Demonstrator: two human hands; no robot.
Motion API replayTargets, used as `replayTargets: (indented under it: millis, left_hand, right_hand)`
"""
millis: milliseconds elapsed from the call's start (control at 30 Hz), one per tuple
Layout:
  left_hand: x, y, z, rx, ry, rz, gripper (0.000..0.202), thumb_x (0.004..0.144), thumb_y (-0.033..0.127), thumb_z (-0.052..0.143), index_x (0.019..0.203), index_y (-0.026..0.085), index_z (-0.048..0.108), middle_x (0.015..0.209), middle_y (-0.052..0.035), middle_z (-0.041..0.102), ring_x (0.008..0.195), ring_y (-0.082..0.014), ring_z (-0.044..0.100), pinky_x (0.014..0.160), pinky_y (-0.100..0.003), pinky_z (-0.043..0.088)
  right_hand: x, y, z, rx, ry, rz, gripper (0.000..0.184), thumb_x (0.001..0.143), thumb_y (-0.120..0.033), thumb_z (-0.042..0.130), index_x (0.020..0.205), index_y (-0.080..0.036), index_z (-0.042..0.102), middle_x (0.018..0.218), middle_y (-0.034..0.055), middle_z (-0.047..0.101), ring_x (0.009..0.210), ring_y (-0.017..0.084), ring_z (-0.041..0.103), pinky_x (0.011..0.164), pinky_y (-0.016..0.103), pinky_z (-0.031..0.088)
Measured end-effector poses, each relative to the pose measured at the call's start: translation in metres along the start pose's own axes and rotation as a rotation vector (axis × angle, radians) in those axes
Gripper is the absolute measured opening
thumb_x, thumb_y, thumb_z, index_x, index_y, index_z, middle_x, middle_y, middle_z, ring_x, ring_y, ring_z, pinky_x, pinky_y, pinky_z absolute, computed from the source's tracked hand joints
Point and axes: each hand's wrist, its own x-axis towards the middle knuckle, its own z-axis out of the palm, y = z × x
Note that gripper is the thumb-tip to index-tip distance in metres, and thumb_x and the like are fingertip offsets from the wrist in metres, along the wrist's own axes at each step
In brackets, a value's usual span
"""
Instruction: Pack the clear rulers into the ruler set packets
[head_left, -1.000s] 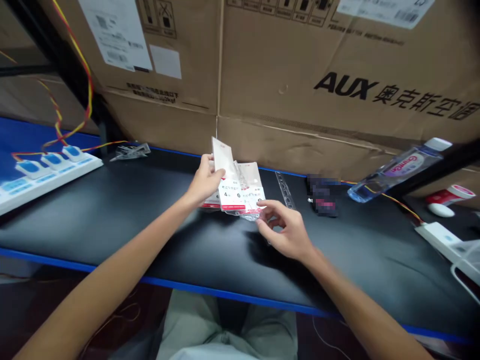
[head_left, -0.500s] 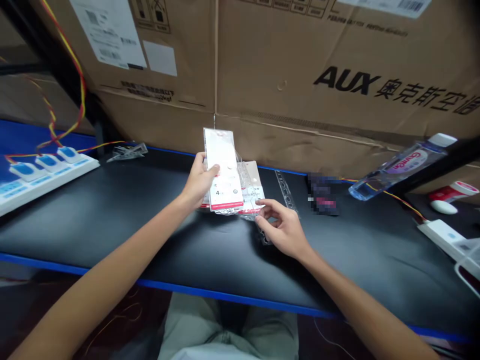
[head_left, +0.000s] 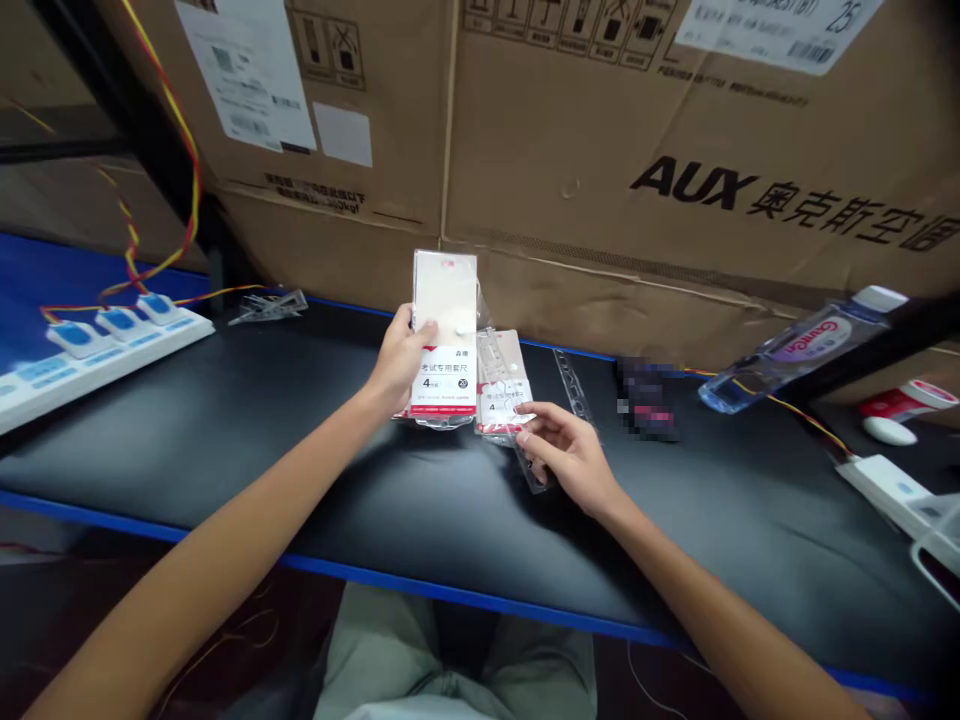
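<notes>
My left hand grips a white ruler-set packet with a red strip along its bottom, holding it upright above the black table. A second, similar packet lies on the table just to its right. My right hand rests at that packet's lower edge, fingers curled and pinching a clear plastic ruler. Another clear ruler lies flat behind my right hand.
Large AUX cardboard boxes wall off the back of the table. A white power strip with blue plugs and red-yellow wires sits at left, a water bottle and another power strip at right. A clear clip lies back left.
My left hand has lifted its packet upright and turned it to face me. The right hand has slid down to the second packet's lower edge and closed on the clear ruler.
</notes>
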Motion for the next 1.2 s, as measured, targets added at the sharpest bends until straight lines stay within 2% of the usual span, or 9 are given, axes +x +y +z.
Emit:
replayTargets:
  millis: [100,167,300,367,467,600,900,1067,1200]
  left_hand:
    - [0.002,-0.004,-0.002,0.07,0.014,0.071,0.016,0.091,0.028,0.061,0.105,0.021,0.056,0.109,-0.0062,0.072,0.096,-0.0226,0.071,0.092,-0.042,0.059]
    - [0.001,-0.006,-0.003,0.15,0.016,0.145,0.015,0.092,0.03,0.061,0.104,0.02,0.057,0.11,-0.007,0.071,0.103,-0.0235,0.069,0.096,-0.042,0.056]
    - [-0.006,-0.006,0.0,0.279,-0.061,0.247,0.028,0.089,0.038,0.069,0.105,0.019,0.055,0.113,-0.0085,0.07,0.108,-0.0253,0.068,0.095,-0.04,0.056]
    - [-0.011,-0.005,0.003,0.292,-0.099,0.243,0.04,0.081,0.039,0.078,0.107,0.019,0.054,0.115,-0.0093,0.07,0.108,-0.0262,0.068,0.093,-0.039,0.057]
    - [-0.015,-0.003,0.007,0.255,-0.126,0.21,0.052,0.072,0.035,0.086,0.11,0.018,0.054,0.121,-0.0106,0.07,0.111,-0.0274,0.068,0.093,-0.039,0.057]
    - [-0.016,-0.001,0.009,0.126,-0.12,0.129,0.05,0.075,0.033,0.084,0.113,0.018,0.054,0.12,-0.0106,0.071,0.107,-0.0263,0.07,0.09,-0.039,0.059]
    - [-0.016,0.003,0.01,0.054,-0.073,0.083,0.038,0.081,0.026,0.077,0.111,0.017,0.056,0.114,-0.0082,0.072,0.102,-0.0255,0.071,0.088,-0.039,0.059]
    - [-0.014,0.001,0.01,0.048,-0.051,0.052,0.034,0.081,0.025,0.074,0.11,0.018,0.057,0.104,-0.0056,0.073,0.099,-0.0235,0.071,0.088,-0.038,0.059]
    - [-0.014,0.0,0.008,0.069,-0.054,0.036,0.031,0.082,0.025,0.073,0.109,0.019,0.058,0.103,-0.0056,0.073,0.097,-0.023,0.07,0.088,-0.039,0.059]
  right_hand:
    - [0.0,0.003,0.0,-0.11,0.004,-0.032,0.038,0.087,-0.04,0.072,0.118,-0.019,0.067,0.08,0.0003,0.061,0.055,0.012,0.052,0.044,0.026,0.045]
    - [-0.001,0.005,0.001,-0.263,0.059,-0.102,0.034,0.09,-0.039,0.068,0.117,-0.018,0.067,0.081,0.0021,0.064,0.062,0.014,0.057,0.049,0.026,0.047]
    - [-0.005,0.004,0.003,-0.52,0.119,-0.272,0.029,0.094,-0.034,0.064,0.118,-0.019,0.067,0.086,0.0053,0.068,0.076,0.018,0.063,0.061,0.029,0.052]
    - [-0.005,0.003,0.004,-0.473,0.092,-0.242,0.029,0.094,-0.036,0.064,0.118,-0.019,0.067,0.087,0.0055,0.067,0.076,0.018,0.063,0.058,0.028,0.053]
    - [-0.004,0.002,0.002,-0.214,0.009,-0.116,0.034,0.092,-0.042,0.066,0.118,-0.019,0.066,0.082,0.0026,0.063,0.065,0.015,0.059,0.049,0.026,0.051]
    - [0.0,0.002,-0.001,0.003,-0.057,-0.066,0.038,0.09,-0.043,0.071,0.12,-0.019,0.067,0.077,-0.0014,0.058,0.055,0.01,0.051,0.045,0.025,0.047]
    - [0.0,0.002,-0.001,-0.001,-0.021,-0.076,0.037,0.09,-0.044,0.071,0.116,-0.019,0.066,0.076,-0.0015,0.058,0.057,0.011,0.052,0.047,0.025,0.047]
    - [0.0,0.001,-0.001,-0.01,-0.021,-0.087,0.037,0.09,-0.045,0.07,0.116,-0.019,0.066,0.075,-0.0019,0.057,0.056,0.011,0.051,0.048,0.026,0.047]
    - [-0.001,0.002,-0.001,-0.064,-0.024,-0.053,0.039,0.089,-0.046,0.07,0.117,-0.019,0.065,0.074,-0.0017,0.058,0.055,0.012,0.052,0.048,0.026,0.046]
